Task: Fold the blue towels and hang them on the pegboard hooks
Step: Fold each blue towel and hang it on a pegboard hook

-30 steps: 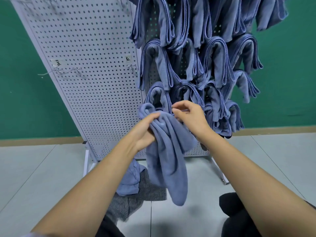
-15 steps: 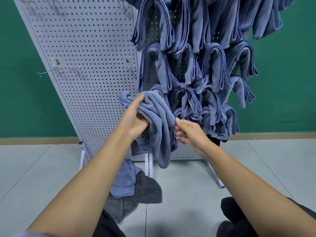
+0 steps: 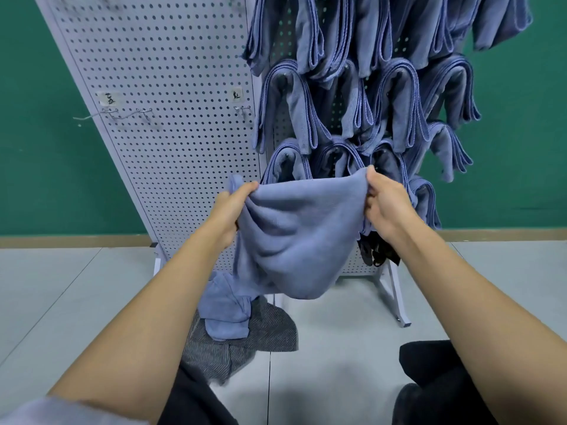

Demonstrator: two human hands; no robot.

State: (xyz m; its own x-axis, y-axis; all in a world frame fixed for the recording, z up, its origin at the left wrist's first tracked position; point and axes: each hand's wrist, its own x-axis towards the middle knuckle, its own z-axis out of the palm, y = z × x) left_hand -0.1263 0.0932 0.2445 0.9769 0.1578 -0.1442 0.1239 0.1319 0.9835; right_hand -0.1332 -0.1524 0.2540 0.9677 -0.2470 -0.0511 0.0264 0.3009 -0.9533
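1. Floor, nearest you: a spare blue towel (image 3: 225, 311) lies heaped on a grey striped cloth (image 3: 245, 345), just in front of the pegboard foot. The hem of the held towel (image 3: 294, 240) hangs over that heap in this view; whether they touch cannot be told. Risk: if you lower your arms mid-fold, the hem may drag and catch the heap.
2. Hands: your left hand (image 3: 233, 207) is clenched on the towel's upper left corner, with cloth bunched in the fist. Your right hand (image 3: 385, 204) pinches the upper right corner. The hands are apart and the top edge is drawn between them.
3. Towel, in the air before the board's lower rows: it sags in a creased pouch, not flat. Risk: the bunched left corner likely gives a skewed fold, and a light pinch on the right could slip.
4. Pegboard (image 3: 171, 133): a bare hook (image 3: 243, 110) sits above your left hand, just beside the filled rows. Risk: a thick, uneven fold may ride off its tip.
5. Hung towels (image 3: 395, 102): they are crowded and overlapping. Risk: a towel pushed in beside them could brush one loose.
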